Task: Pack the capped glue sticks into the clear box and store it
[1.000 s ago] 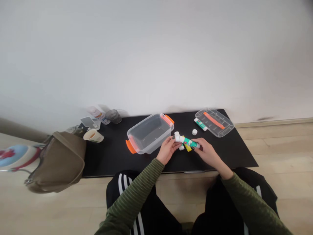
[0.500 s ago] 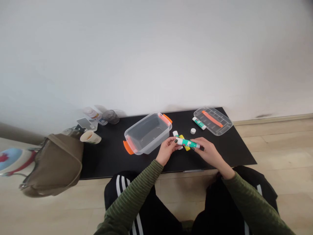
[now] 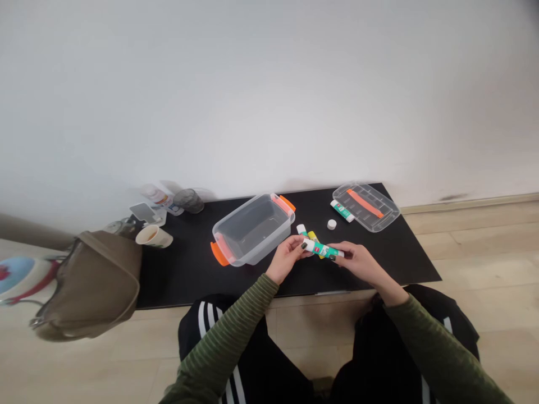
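Observation:
A green and white glue stick is held level above the table by both hands. My left hand pinches its white end, and my right hand grips the other end. Partly hidden behind it lie another green glue stick with a white cap and a yellow item. A small round white cap sits on the table beyond my right hand. Further back, one more green glue stick rests against the clear lid with its orange handle.
A clear plastic box with orange latches stands left of my hands on the black table. At the left are a paper cup of drink, a dark glass, a white bottle and a brown bag. A wall rises behind.
The held glue stick has turned slightly about its length, so its red label mark shows more. Both hands stay on it in nearly the same place.

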Available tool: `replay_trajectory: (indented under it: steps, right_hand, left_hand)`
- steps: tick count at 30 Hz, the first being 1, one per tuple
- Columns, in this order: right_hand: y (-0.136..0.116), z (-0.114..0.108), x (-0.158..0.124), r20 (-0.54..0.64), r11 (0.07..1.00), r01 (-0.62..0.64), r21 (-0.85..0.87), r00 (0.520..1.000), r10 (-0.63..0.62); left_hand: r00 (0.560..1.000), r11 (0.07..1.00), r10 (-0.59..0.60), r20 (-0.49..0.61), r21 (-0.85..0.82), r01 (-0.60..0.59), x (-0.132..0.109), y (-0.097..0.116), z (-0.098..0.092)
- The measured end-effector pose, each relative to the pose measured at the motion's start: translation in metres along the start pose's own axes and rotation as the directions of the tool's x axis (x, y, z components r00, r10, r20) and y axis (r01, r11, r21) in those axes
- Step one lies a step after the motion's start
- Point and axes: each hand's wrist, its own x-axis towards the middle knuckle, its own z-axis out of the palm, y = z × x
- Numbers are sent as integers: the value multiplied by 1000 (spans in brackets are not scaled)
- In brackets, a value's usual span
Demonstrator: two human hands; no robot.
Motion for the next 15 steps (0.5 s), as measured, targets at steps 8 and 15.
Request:
replay_trajectory:
  steps: [8, 15]
  right_hand:
    - [-9, 9, 1, 42, 973, -7, -231, 999, 18]
    - [-1, 11, 11, -40, 925, -28, -379, 999, 13]
  left_hand:
    - [1000, 997, -10, -29, 71, 12, 6, -12, 1]
    - [975, 926, 202, -89, 342, -161, 11, -11, -6]
